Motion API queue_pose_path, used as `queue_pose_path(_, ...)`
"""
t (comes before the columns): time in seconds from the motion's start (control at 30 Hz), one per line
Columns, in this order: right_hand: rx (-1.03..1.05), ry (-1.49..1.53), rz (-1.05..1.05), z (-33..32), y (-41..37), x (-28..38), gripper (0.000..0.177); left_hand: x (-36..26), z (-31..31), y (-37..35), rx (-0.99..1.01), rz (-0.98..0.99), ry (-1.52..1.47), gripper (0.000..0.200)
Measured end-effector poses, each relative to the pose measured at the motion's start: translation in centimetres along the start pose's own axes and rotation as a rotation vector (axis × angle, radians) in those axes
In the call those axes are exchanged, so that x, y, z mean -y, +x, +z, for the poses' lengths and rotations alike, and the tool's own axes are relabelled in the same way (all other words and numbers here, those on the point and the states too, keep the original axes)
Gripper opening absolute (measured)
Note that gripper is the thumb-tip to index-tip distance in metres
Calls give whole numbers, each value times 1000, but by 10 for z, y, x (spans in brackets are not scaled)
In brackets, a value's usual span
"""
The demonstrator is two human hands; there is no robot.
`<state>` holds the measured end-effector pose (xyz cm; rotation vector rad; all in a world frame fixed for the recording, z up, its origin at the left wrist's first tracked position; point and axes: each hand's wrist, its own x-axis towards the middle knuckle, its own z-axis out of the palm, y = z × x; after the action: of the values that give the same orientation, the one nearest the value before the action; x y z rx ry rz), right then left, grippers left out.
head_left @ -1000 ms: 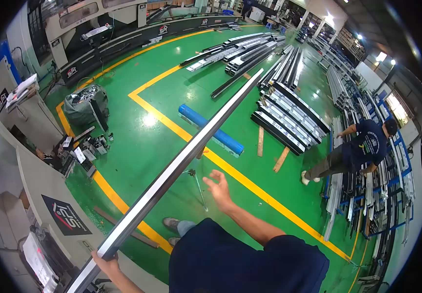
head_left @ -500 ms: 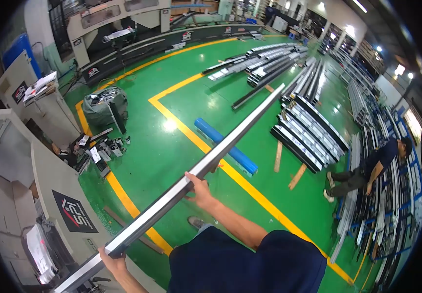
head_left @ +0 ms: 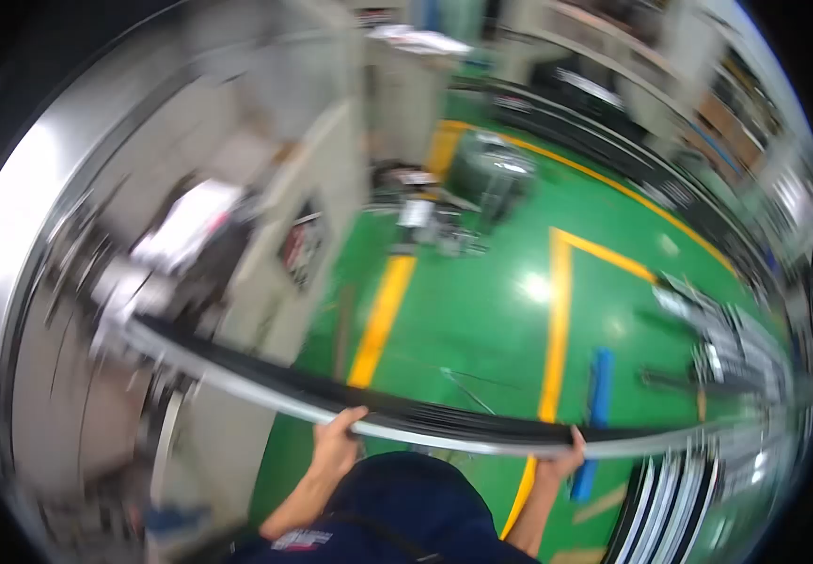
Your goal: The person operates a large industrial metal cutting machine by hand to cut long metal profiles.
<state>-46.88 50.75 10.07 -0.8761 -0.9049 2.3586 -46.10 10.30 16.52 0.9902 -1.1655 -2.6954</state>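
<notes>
As your left hand grips the long metal bar, right hand gripping too, blue roll beneath the bar

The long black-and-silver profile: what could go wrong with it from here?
The long profile might knock the machine panel, which its left end overlaps in view. Its right end could scrape the stacked profiles. With the left hand and right hand gripping its middle stretch, the ends might swing.
</notes>
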Motion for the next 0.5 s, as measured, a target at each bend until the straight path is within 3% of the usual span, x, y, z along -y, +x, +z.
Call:
queue_pose_path(0.03,158,71,50,1,-9,3,30,-6,0,-3,-33,117,-131,31)
queue_pose_path(0.1,257,13,58,-12,-3,7,42,-41,-5,-10,-81,261,-204,38)
queue_pose_path(0.17,216,39,26,-14,1,6,49,-84,-21,-11,-72,414,-194,51)
queue_pose_path(0.2,336,-372,-268,-92,65,-4,79,-104,-31,-13,-78,462,-203,53)
queue_pose_path(0.23,339,-743,-610,-101,68,-6,110,-120,-39,-18,-80,513,-208,56)
queue_pose_path(0.27,348,-470,-461,-102,80,-22,110,-131,-50,-21,-57,574,-249,56)
queue_pose_path(0.3,381,-199,-273,-45,47,-31,109,-141,-59,-24,-38,633,-286,57)
queue_pose_path(0.33,414,-109,-194,-8,29,-40,108,-149,-70,-28,-16,692,-318,57)
queue_pose_path(0.5,564,-26,-22,84,-7,-77,105,-194,-96,-59,-29,924,-364,46)
